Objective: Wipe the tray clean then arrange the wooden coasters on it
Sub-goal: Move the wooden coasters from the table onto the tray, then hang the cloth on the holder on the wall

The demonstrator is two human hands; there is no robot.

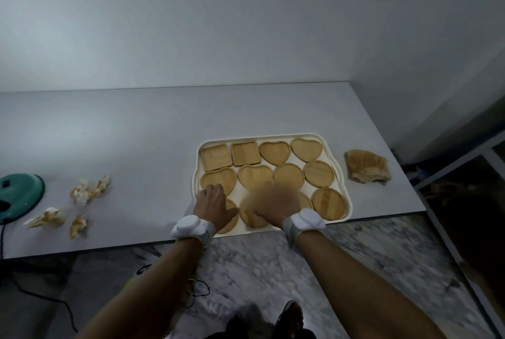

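Note:
A cream tray [338, 172] sits at the table's front edge and carries several wooden coasters [318, 173], square, heart-shaped and round, in three rows. My left hand [214, 206] lies flat over the front-left round coaster [231, 220], its fingertips reaching the heart-shaped coaster [218, 179] above it. My right hand [276, 202] is blurred with motion and rests on a round coaster [252, 215] in the front row, fingers curled over it; whether it grips the coaster I cannot make out. Both wrists wear white bands.
A crumpled tan cloth [367, 166] lies right of the tray. Several crumpled paper wads [90, 190] lie on the table's left side, beside a teal round object [19, 194]. The white table [136, 134] ends just beyond the cloth; the wall is behind.

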